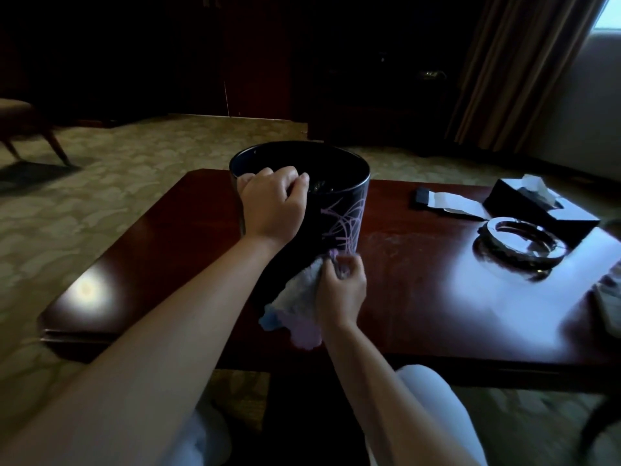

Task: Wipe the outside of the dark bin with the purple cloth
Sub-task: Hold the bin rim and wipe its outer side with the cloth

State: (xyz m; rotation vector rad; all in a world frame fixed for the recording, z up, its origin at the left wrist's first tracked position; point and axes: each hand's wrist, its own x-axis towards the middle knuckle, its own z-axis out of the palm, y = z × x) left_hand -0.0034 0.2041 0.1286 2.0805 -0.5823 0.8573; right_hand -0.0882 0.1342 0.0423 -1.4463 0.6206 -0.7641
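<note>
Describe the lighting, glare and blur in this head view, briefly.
Head view: dim room, far wall nearly black; daylight enters from the window at upper right. Strong glare washes the table on its right side, with a round bright spot near its left edge. The purple cloth in the right hand is smeared by motion blur. Wide-angle lens bends the edges.

This looks like a hotel room or lounge, though the far side is too dark to read. A polished wooden coffee table [437, 297] stands on patterned carpet [100, 196]. Heavy curtains [524, 62] hang far right, and a tissue box [537, 203] sits on the table.
</note>
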